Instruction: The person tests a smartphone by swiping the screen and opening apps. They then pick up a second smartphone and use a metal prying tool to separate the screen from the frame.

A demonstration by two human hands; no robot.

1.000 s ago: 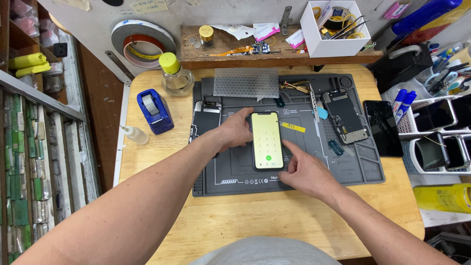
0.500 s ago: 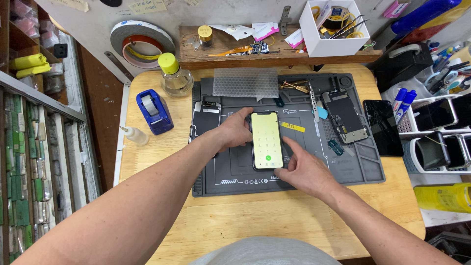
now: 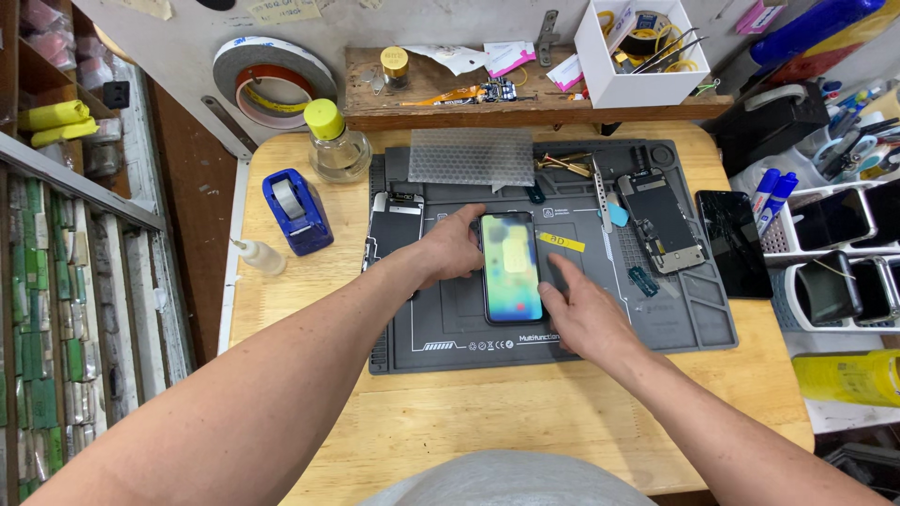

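The phone (image 3: 511,267) lies face up with its screen lit near the middle of the grey work mat (image 3: 450,347), flat so we can work the glass. Our left hand (image 3: 450,248) braces its left edge, fingers curled against the side and thumb over the top corner, holding it from sliding. Our right hand (image 3: 581,314) sits just beside the lower right edge, loosely spread and holding nothing, a fingertip close to the screen. An opened phone body (image 3: 661,220) rests toward the mat's right edge, apart from the work. A blue tape dispenser (image 3: 298,211) stands off the mat's left edge, on the tabletop (image 3: 469,422).
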